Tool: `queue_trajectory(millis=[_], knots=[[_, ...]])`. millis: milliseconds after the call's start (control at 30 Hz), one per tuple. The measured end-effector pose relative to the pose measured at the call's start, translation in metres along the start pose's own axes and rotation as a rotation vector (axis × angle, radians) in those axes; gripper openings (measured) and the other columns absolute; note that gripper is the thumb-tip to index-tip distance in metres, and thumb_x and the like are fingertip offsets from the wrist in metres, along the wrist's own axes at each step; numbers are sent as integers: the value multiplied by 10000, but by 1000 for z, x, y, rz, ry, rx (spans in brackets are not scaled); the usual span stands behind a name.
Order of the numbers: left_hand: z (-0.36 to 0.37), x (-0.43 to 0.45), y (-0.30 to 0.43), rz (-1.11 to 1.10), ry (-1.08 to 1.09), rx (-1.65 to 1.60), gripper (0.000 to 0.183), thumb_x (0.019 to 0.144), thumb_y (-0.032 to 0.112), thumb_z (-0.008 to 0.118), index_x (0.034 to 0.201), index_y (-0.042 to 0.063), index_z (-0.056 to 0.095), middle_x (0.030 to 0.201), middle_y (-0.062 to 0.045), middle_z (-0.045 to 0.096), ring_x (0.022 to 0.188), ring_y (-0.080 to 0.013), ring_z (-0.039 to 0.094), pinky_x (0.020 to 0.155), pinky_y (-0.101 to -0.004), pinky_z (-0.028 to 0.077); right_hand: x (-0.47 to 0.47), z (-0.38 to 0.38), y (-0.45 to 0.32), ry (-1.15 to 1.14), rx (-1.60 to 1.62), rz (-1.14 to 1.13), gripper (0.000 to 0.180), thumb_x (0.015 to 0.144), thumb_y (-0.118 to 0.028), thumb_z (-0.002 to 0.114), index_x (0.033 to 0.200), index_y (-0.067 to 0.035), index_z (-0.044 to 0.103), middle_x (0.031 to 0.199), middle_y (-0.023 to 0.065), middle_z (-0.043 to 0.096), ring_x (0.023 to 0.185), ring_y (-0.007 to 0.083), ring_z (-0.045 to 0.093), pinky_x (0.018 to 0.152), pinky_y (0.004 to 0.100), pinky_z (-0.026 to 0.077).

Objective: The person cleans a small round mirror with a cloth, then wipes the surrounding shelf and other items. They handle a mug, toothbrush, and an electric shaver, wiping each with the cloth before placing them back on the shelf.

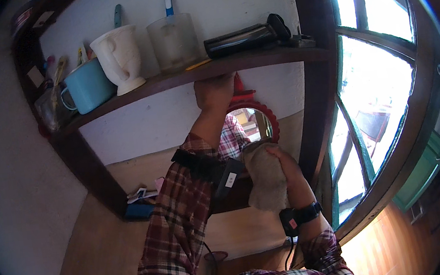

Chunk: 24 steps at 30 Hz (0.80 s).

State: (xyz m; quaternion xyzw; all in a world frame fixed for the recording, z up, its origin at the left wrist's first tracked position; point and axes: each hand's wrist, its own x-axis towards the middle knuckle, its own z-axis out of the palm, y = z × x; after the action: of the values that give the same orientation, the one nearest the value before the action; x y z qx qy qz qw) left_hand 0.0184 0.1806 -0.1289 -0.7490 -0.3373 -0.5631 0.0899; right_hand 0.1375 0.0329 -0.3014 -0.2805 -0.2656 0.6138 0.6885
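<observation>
My left hand [215, 91] is raised under the dark wooden upper shelf [181, 81]; its fingers are hidden behind the shelf's edge, so I cannot tell what they hold. Right beside it is the red top piece of a round mirror [253, 123] with a scalloped red frame. Below the mirror, my right hand [286, 162] grips a grey-brown cloth [265, 177], which hangs down in front of my wrist. Part of the mirror is hidden by my left forearm and the cloth, and the glass reflects a plaid sleeve.
On the upper shelf stand a light blue mug [89, 86], a white cup [119, 59], a frosted container [173, 43] and a black cylindrical object [241, 40] lying on its side. A blue item [139, 212] lies on the lower shelf. A framed window [375, 75] is at right.
</observation>
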Motion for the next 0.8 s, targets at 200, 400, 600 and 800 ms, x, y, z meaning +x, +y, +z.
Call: queue_trajectory(millis=[200, 400, 600, 800], knots=[[10, 5, 7, -134, -34, -92, 315, 896, 366, 562, 1063, 124, 676, 1098, -86, 675, 1037, -267, 630, 892, -366, 474, -1, -3, -3, 10, -14, -24, 405, 863, -310, 608, 1171, -51, 564, 1067, 133, 628, 929, 249, 627, 810, 358, 520], [8, 1, 15, -326, -69, -302, 250, 897, 344, 559, 852, 133, 683, 869, -22, 702, 858, -219, 665, 775, -352, 489, -6, -1, -4, -23, -24, -37, 388, 864, -294, 598, 1162, -46, 572, 1082, 139, 621, 931, 252, 619, 806, 361, 514], [16, -1, 11, -113, 163, -415, 176, 863, 146, 663, 874, -30, 665, 751, -108, 687, 640, -189, 662, 552, -307, 538, -6, 2, -3, 14, -32, -65, 420, 860, -303, 601, 1186, -41, 559, 1088, 143, 618, 938, 254, 615, 816, 356, 507], [29, -4, 3, 72, 285, -21, 208, 878, 234, 671, 876, 27, 685, 746, -90, 695, 641, -200, 670, 587, -325, 535, -7, 0, -2, 10, -27, -61, 432, 862, -298, 604, 1207, -44, 546, 1091, 143, 616, 963, 254, 612, 822, 363, 508]])
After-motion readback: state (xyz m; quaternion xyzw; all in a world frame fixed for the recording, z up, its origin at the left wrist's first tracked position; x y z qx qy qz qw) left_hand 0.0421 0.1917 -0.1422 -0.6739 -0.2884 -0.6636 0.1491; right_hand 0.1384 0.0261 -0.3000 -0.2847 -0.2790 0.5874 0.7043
